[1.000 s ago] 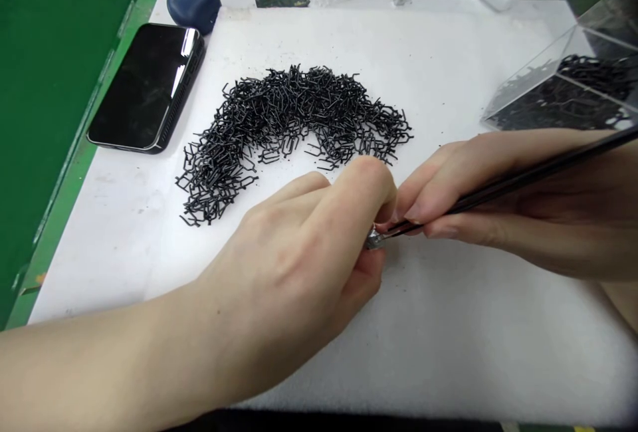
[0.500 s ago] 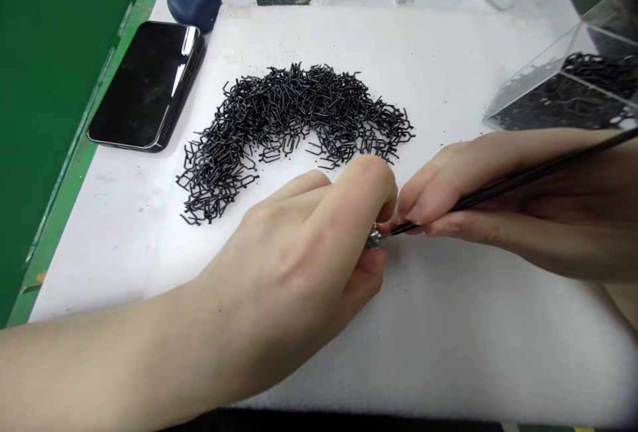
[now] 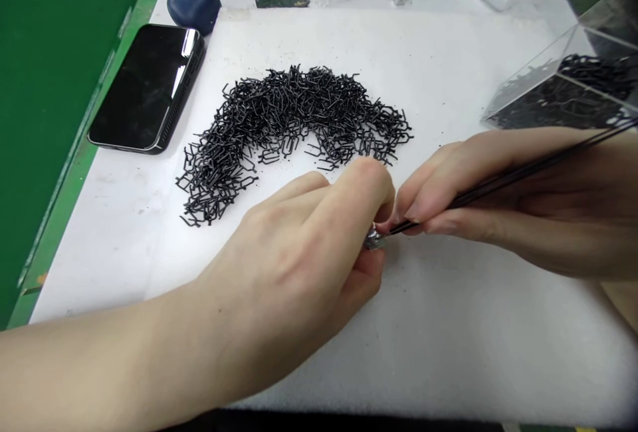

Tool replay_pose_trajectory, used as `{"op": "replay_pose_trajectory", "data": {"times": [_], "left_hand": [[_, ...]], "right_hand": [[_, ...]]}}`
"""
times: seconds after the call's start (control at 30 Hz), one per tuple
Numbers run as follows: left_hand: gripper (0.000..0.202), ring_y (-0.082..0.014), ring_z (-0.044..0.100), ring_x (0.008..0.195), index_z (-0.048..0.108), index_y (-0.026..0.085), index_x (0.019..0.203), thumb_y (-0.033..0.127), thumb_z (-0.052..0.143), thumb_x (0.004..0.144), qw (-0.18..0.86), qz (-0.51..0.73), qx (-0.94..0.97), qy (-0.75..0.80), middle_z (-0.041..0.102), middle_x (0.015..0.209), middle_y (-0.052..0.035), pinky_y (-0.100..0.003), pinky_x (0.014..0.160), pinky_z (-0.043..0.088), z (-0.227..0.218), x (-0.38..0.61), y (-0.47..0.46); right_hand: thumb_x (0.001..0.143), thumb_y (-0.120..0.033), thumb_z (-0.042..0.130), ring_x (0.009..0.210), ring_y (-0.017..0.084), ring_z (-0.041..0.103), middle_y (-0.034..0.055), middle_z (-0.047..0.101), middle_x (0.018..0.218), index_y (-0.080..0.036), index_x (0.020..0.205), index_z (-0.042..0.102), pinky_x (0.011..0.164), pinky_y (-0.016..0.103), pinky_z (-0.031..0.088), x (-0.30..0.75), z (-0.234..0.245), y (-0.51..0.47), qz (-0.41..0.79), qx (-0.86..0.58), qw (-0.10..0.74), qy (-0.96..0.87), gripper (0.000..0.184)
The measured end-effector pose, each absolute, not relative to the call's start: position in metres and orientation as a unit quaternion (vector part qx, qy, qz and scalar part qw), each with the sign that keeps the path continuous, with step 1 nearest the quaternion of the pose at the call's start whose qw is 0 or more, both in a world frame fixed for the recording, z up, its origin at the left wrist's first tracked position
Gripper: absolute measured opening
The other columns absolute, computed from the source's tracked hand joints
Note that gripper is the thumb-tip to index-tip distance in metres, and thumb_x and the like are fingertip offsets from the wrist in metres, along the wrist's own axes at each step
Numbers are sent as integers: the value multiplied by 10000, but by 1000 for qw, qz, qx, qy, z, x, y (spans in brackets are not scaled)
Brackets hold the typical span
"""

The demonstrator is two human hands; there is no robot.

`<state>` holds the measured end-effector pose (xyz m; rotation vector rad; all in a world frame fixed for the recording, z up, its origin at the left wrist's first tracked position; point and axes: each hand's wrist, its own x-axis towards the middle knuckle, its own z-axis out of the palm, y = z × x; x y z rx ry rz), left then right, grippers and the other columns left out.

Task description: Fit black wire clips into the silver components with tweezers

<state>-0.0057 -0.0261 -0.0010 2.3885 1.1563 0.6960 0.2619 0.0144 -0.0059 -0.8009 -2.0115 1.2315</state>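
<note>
1. The left hand (image 3: 299, 246) is back up, its fingers (image 3: 361, 186) curled in.
2. The left arm (image 3: 114, 352) slants in from the lower left.
3. The right hand (image 3: 538, 216) pinches with thumb (image 3: 471, 224) and fingertips (image 3: 423, 205), close to the left hand.

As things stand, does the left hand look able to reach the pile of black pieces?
Probably yes: the pile lies just beyond the left hand with nothing visible between, though it would likely need to release the small shiny part it holds.

Close head view, forward and down
</note>
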Motion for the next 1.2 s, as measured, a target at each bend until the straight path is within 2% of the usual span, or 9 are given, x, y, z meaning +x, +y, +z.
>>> {"op": "replay_pose_trajectory", "data": {"times": [0.13,0.17,0.27,0.33,0.4,0.57,0.67,0.8,1.2], "left_hand": [[257,-150,794,905,655,219,1142,1,678,1008,190,254,858,403,713,873,68,-238,848,641,2,-7,-28],[233,-156,809,950,670,213,1151,12,679,1034,187,253,859,403,725,888,61,-242,907,651,2,-7,-29],[160,-171,812,985,763,175,1166,48,719,1081,168,251,870,389,771,930,35,-266,980,663,1,-9,-30],[112,-176,780,920,798,182,1065,97,740,1111,155,257,877,376,764,907,27,-290,928,660,-1,-10,-30],[169,-178,752,867,789,194,977,154,748,1137,153,265,878,367,742,879,24,-307,858,647,-3,-11,-28],[191,-180,744,829,749,204,986,228,735,1175,150,258,878,375,706,861,33,-319,778,629,-6,-11,-24],[177,-195,740,837,744,205,1010,265,722,1175,153,254,879,373,712,869,24,-339,792,637,-6,-10,-24],[90,-199,773,920,768,181,1058,189,703,1119,169,228,882,376,764,950,-9,-332,889,662,-4,-10,-26],[184,-180,751,841,777,183,993,167,682,1150,158,257,880,367,727,852,19,-318,840,655,-1,-12,-27]], "right_hand": [[1038,-226,966,899,233,907,1,923,1023,-348,1079,955,802,349,775,266,-8,17,436,-358,384,-731,130],[1046,-231,963,897,228,900,7,918,1011,-340,1072,955,805,347,771,267,-8,19,425,-368,396,-726,113],[1050,-222,956,909,219,892,7,909,981,-325,1031,939,826,339,770,269,-7,24,416,-380,388,-729,106],[1043,-215,946,923,224,896,3,904,976,-322,998,922,844,353,780,268,-5,27,418,-381,370,-737,119],[1043,-201,926,939,225,900,-6,900,979,-324,985,908,864,367,786,265,-3,28,419,-385,354,-742,137],[1034,-139,886,964,194,895,-40,897,991,-325,977,885,901,332,776,259,0,27,418,-400,340,-741,195],[1035,-140,884,953,182,887,-43,896,986,-315,977,882,886,314,767,259,-1,26,400,-404,337,-750,185],[1036,-153,885,957,191,893,-38,909,1001,-313,988,888,901,326,774,260,-2,25,389,-402,333,-759,167],[1039,-196,903,929,230,887,-22,908,988,-341,989,918,857,385,770,261,-1,25,380,-397,330,-767,154]]}}
